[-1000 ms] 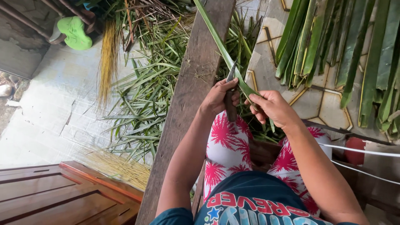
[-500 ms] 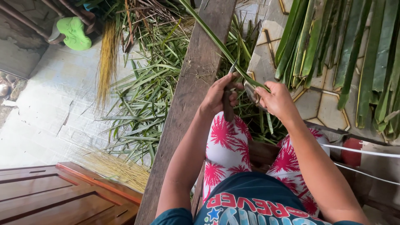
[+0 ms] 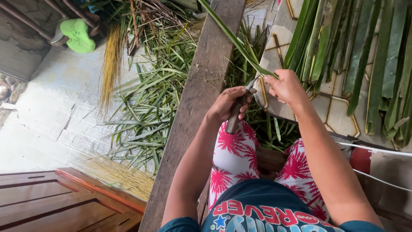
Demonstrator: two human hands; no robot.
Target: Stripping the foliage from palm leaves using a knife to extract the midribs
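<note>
Two hands: both bare, raised above the person's lap, close together but not touching.
Left hand [image 3: 227,103]: fingers curled tight round the handle of a small knife [image 3: 240,107], thumb laid along the top.
Knife: wooden handle runs down past the palm; the thin blade points up and to the right, its tip at the base of the leaf just beside the right hand's fingers.
Right hand [image 3: 286,87]: thumb and fingers pinched shut on the lower end of a long green leaf [image 3: 234,41].
Leaf: narrow and stiff, it slants up and left from the pinch, crosses over the plank and leaves the top edge of the view.
Plank [image 3: 197,99]: weathered wood, running from the bottom of the view up to the top, just left of the left forearm.
Cut leaves [image 3: 150,99]: a loose green heap on the pale floor, left of the plank and under it.
Folded leaf strips [image 3: 365,51]: laid side by side on the patterned tile surface to the right of the right hand.
Yellow bundles [image 3: 112,60]: thin straw-coloured ribs, one beside the heap, another near the wooden panel at lower left.
</note>
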